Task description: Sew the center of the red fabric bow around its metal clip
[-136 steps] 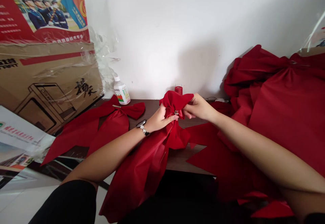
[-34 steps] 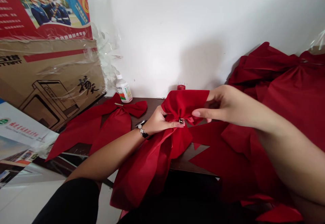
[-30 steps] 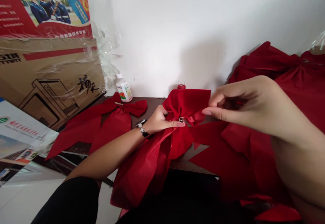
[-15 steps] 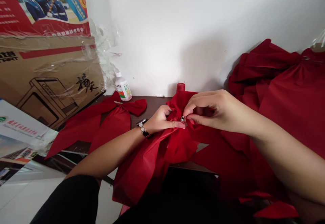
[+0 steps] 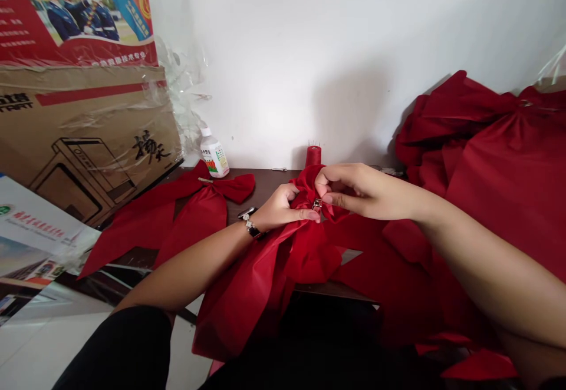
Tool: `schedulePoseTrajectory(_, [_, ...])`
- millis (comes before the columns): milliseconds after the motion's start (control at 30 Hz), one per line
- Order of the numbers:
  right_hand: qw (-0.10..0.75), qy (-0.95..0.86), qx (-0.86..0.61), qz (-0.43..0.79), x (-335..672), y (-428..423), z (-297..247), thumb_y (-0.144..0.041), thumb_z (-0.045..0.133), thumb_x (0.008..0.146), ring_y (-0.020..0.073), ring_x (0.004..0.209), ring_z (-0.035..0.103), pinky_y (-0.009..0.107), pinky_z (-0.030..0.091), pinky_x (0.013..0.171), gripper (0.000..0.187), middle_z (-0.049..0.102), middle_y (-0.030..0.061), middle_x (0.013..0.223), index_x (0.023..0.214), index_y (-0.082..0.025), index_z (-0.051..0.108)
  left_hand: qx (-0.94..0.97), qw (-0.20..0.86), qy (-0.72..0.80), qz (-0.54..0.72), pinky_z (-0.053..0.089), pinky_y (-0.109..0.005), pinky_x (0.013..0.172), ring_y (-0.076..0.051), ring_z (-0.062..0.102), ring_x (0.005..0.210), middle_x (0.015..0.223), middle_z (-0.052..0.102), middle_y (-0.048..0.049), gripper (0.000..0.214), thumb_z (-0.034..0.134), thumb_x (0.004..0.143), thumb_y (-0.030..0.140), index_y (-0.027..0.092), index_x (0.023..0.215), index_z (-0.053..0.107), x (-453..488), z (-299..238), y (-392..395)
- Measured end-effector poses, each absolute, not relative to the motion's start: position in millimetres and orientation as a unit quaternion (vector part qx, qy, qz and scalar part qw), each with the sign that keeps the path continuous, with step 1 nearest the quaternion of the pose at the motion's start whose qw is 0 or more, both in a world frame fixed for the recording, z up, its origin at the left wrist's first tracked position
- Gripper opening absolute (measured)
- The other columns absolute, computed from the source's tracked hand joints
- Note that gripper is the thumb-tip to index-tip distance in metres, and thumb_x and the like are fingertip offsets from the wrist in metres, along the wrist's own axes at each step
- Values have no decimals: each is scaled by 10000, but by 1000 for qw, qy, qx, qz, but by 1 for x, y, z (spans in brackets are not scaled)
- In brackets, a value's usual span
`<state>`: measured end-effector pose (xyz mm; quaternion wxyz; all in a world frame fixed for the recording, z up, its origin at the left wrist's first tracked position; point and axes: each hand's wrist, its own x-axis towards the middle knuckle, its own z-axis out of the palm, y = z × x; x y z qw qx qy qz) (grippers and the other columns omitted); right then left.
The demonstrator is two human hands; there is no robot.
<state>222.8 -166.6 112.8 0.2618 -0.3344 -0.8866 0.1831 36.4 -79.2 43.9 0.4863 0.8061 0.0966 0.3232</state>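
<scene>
The left hand and right hand are together, both clamped on the gathered centre of a red fabric bow on the dark wooden table. The right fingertips lie nearest its small metal clip. The bow's long axis follows its tails, over the table's front edge, toward the person's left, along the left forearm.

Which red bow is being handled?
The middle red bow: the left hand and right hand grip its gathered knot by a metal clip; the bow at left and the heap at right lie apart.
</scene>
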Motion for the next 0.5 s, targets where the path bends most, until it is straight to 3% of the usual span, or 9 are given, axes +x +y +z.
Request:
schedulePoseTrajectory(133, [267,-865,-326,271,225,-164,111,-161,483,905,90,659,527,206,405,585,49,573,11,781,858,-166,471,801,498,82,322,483,-185,614,-90,590,594,661,667,-33,368,790,651,418,100,703,613,36,46,-81])
schedulePoseTrajectory(300, [251,-826,-312,396,229,-163,113,-182,436,941,50,529,451,175,395,495,56,573,-6,743,886,-168,433,797,502,102,320,493,-201,644,-111,623,623,666,678,-43,378,797,642,421,97,730,623,36,44,-80])
schedulePoseTrajectory(500, [291,-764,-394,421,227,-161,111,-195,454,919,79,529,566,207,491,519,89,567,-11,709,845,-178,409,764,541,106,335,482,-199,615,-109,630,602,686,673,-23,442,816,613,420,105,838,602,37,37,-75])
